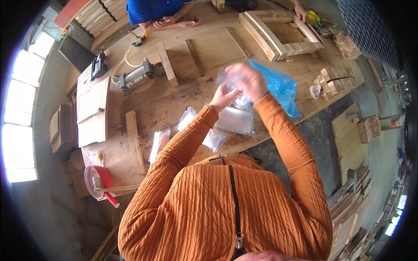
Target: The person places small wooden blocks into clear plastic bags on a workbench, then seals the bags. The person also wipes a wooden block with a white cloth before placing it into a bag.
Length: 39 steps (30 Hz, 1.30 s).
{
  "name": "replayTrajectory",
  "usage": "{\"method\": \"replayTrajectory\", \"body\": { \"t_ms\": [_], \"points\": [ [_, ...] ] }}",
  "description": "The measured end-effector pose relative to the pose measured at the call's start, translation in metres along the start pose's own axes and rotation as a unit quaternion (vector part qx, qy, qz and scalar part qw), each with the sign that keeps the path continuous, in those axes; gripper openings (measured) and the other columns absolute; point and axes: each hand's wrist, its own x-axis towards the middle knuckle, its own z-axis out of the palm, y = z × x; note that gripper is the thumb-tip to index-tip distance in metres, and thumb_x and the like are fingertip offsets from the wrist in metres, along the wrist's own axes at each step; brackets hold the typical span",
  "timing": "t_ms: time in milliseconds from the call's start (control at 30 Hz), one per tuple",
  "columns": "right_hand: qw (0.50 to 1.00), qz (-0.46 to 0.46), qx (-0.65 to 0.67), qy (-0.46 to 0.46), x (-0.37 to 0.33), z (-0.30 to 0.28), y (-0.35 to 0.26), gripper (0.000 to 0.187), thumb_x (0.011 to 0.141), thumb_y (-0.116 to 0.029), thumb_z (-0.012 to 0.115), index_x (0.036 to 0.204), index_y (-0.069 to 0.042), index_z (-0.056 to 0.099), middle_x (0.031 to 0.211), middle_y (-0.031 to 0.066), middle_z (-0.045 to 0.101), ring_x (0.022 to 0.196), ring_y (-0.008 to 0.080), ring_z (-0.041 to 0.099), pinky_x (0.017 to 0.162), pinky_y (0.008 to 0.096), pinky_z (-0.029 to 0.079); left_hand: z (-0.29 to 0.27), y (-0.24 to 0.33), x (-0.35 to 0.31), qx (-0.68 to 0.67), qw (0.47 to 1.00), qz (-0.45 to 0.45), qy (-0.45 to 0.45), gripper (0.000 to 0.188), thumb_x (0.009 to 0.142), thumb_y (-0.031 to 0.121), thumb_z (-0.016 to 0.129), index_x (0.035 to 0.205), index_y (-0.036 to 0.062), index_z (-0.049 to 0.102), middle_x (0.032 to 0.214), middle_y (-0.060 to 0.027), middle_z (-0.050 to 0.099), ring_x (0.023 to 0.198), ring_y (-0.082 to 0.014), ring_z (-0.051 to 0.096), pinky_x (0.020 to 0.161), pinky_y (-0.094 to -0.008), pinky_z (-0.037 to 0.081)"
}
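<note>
Both my hands meet over the workbench, at a transparent plastic bag (221, 80). My left hand (224, 96) pinches the bag with its fingers closed. Above and to the right of it, my right hand (249, 82) is smeared by motion, and its grip does not show. Just under the hands lies a stack of flat transparent plastic bags (236, 121), with more crumpled plastic (216, 139) at its near side. A blue plastic bag (278, 89) lies spread behind my right wrist. Another flat packet (160, 145) rests beside my left forearm.
A wooden frame (278, 37) stands at the back right, under another person's hand (300, 13). A person in blue (152, 11) leans on the far edge. A metal cylinder (138, 77), a nail gun (99, 65), a red pot (103, 178) and wooden blocks (335, 80) are around.
</note>
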Motion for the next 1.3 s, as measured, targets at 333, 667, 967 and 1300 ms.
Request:
{"method": "replayTrajectory", "body": {
  "t_ms": [333, 667, 967, 1300],
  "points": [
    [0.953, 0.137, 0.152, 0.224, -0.021, -0.085, 0.002, 0.026, 0.076, 0.003, 0.043, 0.097, -0.009, 0.052, 0.072, 0.0079, 0.058, 0.048, 0.0048, 0.043, 0.040, 0.0196, 0.032, 0.004, 0.014, -0.013, -0.127, 0.985, 0.064, 0.098, 0.045, 0.098, 0.037, 0.038, 0.116, -0.0004, 0.056, 0.110, -0.0121, 0.063, 0.096, -0.0147, 0.059, 0.083, -0.0291, 0.047],
    [0.945, -0.166, -0.255, -0.120, -0.015, -0.033, 0.006, 0.046, 0.066, -0.005, 0.059, 0.112, -0.009, 0.058, 0.125, 0.0101, 0.048, 0.105, 0.0288, 0.051, 0.091, 0.0397, 0.043, -0.007, 0.061, -0.020, -0.161, 0.964, 0.017, 0.212, 0.047, 0.098, 0.038, 0.038, 0.115, -0.0022, 0.055, 0.112, -0.0130, 0.062, 0.097, -0.0170, 0.057, 0.086, -0.0314, 0.045],
    [0.880, -0.241, -0.291, -0.288, 0.011, -0.049, 0.024, 0.008, 0.074, -0.013, 0.065, 0.076, -0.006, 0.061, 0.104, 0.0018, 0.056, 0.094, 0.0225, 0.056, 0.073, 0.0360, 0.049, 0.000, 0.061, -0.043, 0.402, 0.844, 0.227, 0.272, 0.044, 0.086, 0.022, 0.060, 0.126, 0.0074, 0.049, 0.125, -0.0167, 0.047, 0.115, -0.0306, 0.044, 0.099, -0.0416, 0.034],
    [0.831, -0.294, -0.258, -0.396, 0.020, -0.058, 0.026, 0.018, 0.075, -0.015, 0.061, 0.089, -0.006, 0.059, 0.091, 0.0077, 0.058, 0.082, 0.0259, 0.062, 0.069, 0.0378, 0.051, -0.015, 0.119, -0.048, 0.677, 0.691, 0.236, -0.092, 0.018, 0.079, 0.026, 0.066, 0.092, 0.0147, 0.062, 0.080, 0.0001, 0.060, 0.093, -0.0164, 0.055, 0.098, -0.0433, 0.031]
  ]
}}
